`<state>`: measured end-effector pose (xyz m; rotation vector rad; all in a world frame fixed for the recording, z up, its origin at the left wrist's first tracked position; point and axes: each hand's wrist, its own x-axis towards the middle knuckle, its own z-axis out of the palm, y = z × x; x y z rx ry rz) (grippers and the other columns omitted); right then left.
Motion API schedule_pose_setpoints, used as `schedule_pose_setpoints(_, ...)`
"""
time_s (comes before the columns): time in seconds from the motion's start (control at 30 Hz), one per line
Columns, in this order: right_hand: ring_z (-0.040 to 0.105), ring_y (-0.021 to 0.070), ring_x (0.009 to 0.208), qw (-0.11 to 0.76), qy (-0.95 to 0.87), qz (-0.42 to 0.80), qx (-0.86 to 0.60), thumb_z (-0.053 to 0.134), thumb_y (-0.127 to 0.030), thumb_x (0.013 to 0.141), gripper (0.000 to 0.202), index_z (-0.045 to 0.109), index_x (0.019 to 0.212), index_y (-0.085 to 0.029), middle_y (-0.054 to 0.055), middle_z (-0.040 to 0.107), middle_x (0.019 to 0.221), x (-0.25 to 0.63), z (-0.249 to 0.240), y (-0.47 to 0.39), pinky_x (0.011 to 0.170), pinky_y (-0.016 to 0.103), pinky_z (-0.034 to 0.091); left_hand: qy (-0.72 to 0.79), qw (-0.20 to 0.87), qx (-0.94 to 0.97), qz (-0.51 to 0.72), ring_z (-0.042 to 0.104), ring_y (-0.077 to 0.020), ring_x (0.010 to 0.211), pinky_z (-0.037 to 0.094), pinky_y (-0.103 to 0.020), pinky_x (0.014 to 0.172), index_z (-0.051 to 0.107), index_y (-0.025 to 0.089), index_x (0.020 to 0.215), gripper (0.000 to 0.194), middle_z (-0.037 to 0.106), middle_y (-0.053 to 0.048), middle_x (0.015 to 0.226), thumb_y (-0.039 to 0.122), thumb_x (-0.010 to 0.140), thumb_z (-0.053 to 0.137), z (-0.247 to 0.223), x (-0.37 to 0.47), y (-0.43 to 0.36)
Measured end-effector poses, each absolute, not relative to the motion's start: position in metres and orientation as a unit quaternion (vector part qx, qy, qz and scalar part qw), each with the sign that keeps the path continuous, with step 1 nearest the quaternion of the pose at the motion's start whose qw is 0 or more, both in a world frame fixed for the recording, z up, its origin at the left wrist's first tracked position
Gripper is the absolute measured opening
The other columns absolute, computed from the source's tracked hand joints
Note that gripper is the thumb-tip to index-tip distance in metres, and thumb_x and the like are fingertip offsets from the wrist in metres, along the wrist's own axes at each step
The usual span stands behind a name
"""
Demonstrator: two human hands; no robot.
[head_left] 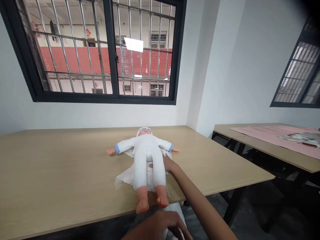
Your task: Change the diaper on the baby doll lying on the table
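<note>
A baby doll in a white suit with blue cuffs and a white printed cap lies on its back on the table, feet at the near edge. Under it spreads a thin, crumpled white cloth. My right hand reaches beneath the doll's leg on the right; its fingertips show between the legs, wrapped round that leg from below. Low in front of the table edge, my left hand hangs below the doll's feet, fingers bent and apart, slightly blurred. No object shows in it.
The wooden table stretches left and right of the doll. A barred window is in the wall behind it. To the right, a second table carries a pink cloth and a crumpled grey-white fabric.
</note>
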<state>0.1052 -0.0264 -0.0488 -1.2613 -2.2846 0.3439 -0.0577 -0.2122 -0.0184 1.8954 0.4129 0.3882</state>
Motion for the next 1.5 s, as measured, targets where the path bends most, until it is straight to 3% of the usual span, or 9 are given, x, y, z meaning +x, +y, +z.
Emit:
schedule_pose_setpoints(0.2,0.057,0.0318,0.100,0.269,-0.818,0.044,-0.507,0.046,-0.036,0.082,0.030,0.070,0.093,-0.021,0.010,0.068,0.099,0.107,-0.041,-0.023,0.093,0.045,0.034,0.251,0.512,0.736,0.366,0.058,-0.0157,0.072,0.046,-0.027,0.068,0.057,0.017,0.080,0.026,0.062,-0.004,0.077,0.043,0.084,0.052,0.004,-0.073,-0.188)
schedule_pose_setpoints(0.3,0.061,0.0293,0.088,0.302,-0.757,0.026,-0.578,0.046,-0.027,0.080,0.026,0.071,0.082,-0.019,0.011,0.070,0.088,0.111,-0.039,-0.021,0.082,0.038,0.040,0.359,0.361,0.750,0.422,0.056,-0.0162,0.073,0.044,-0.028,0.071,0.055,0.019,0.073,0.025,0.060,-0.001,0.073,0.041,0.083,0.051,0.017,-0.087,-0.158)
schedule_pose_setpoints(0.43,0.059,0.0290,0.092,0.355,-0.697,0.029,-0.623,0.048,-0.023,0.077,0.023,0.070,0.085,-0.020,0.010,0.069,0.092,0.114,-0.039,-0.018,0.084,0.037,0.038,0.412,0.186,0.793,0.408,0.053,-0.0225,0.095,0.040,-0.035,0.088,0.054,0.021,0.084,0.020,0.058,-0.003,0.093,0.041,0.078,0.053,0.023,-0.105,-0.102)
schedule_pose_setpoints(0.5,0.059,0.0275,0.092,0.384,-0.683,0.035,-0.621,0.048,-0.023,0.077,0.022,0.068,0.085,-0.020,0.009,0.069,0.091,0.115,-0.041,-0.016,0.085,0.036,0.038,0.459,0.137,0.780,0.404,0.051,-0.0255,0.100,0.039,-0.040,0.090,0.052,0.021,0.092,0.029,0.054,-0.005,0.099,0.044,0.074,0.055,0.019,-0.109,-0.076)
schedule_pose_setpoints(0.67,0.060,0.0192,0.083,0.537,-0.648,0.091,-0.532,0.042,-0.033,0.084,0.023,0.060,0.086,-0.018,0.006,0.066,0.086,0.110,-0.046,-0.009,0.080,0.031,0.044,0.504,0.156,0.758,0.384,0.047,-0.0334,0.110,0.043,-0.039,0.088,0.047,0.018,0.112,0.067,0.049,-0.011,0.110,0.052,0.058,0.070,0.000,-0.105,-0.043)
schedule_pose_setpoints(0.73,0.060,0.0178,0.082,0.580,-0.644,0.146,-0.477,0.044,-0.038,0.083,0.026,0.059,0.084,-0.018,0.005,0.066,0.087,0.107,-0.047,-0.007,0.079,0.030,0.046,0.497,0.161,0.752,0.403,0.044,-0.0339,0.114,0.041,-0.039,0.091,0.046,0.018,0.118,0.072,0.047,-0.012,0.114,0.050,0.059,0.071,-0.008,-0.103,-0.039)
schedule_pose_setpoints(0.9,0.058,0.0186,0.092,0.597,-0.632,0.225,-0.440,0.051,-0.033,0.076,0.023,0.064,0.088,-0.018,0.005,0.065,0.098,0.105,-0.047,-0.005,0.087,0.033,0.043,0.453,0.189,0.714,0.499,0.051,-0.0217,0.108,0.040,-0.036,0.094,0.055,0.021,0.105,0.036,0.053,-0.007,0.113,0.044,0.077,0.055,-0.016,-0.110,-0.033)
schedule_pose_setpoints(1.13,0.059,0.0189,0.089,0.588,-0.644,0.218,-0.437,0.051,-0.035,0.076,0.023,0.064,0.082,-0.017,0.007,0.066,0.094,0.106,-0.049,-0.003,0.086,0.034,0.043,0.430,0.195,0.721,0.507,0.057,-0.0192,0.082,0.044,-0.031,0.076,0.059,0.017,0.073,0.020,0.063,-0.004,0.083,0.036,0.075,0.055,-0.006,-0.118,-0.024)
schedule_pose_setpoints(1.5,0.054,0.0190,0.090,0.603,-0.635,0.152,-0.458,0.042,-0.035,0.082,0.020,0.054,0.081,-0.019,0.005,0.059,0.089,0.103,-0.055,-0.001,0.085,0.034,0.041,0.406,0.123,0.729,0.537,0.051,-0.0159,0.087,0.042,-0.027,0.074,0.048,0.020,0.080,0.012,0.051,-0.002,0.088,0.029,0.084,0.040,-0.016,-0.114,-0.023)
